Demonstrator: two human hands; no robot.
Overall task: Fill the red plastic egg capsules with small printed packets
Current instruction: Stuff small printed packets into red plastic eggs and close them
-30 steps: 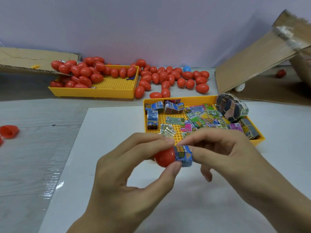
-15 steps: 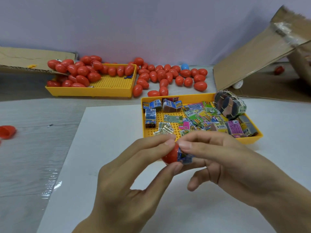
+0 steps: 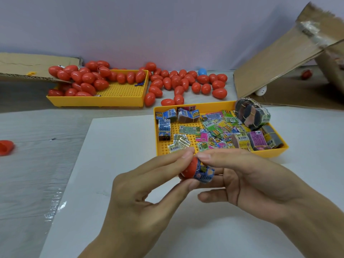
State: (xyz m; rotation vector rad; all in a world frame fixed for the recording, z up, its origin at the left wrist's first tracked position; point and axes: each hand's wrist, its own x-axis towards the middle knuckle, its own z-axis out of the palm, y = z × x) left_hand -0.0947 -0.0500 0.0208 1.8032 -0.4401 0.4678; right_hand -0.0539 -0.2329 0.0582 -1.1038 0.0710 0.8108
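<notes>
Nearest, over the white sheet (image 3: 115, 183), both hands meet at one capsule. The left hand (image 3: 141, 194) pinches a red egg half (image 3: 189, 169) between thumb below and fingertips above, its open mouth facing right. The right hand (image 3: 247, 181) pinches a blue printed packet (image 3: 204, 173), rolled into a short tube and touching that mouth, most of it not yet inside. The packet's long axis runs left to right, in line with the opening, so the coming move looks like a straight push leftward by the right hand while the left steadies the shell.

Just beyond the hands, the near yellow tray (image 3: 268, 154) holds loose and banded packets. Farther back, closed red eggs (image 3: 186, 82) lie scattered on the table, more heaped in a far yellow tray (image 3: 96, 102) at left. A red half shell (image 3: 6, 147) lies alone at the far left edge; it may be the matching cap, well apart from the left hand.
</notes>
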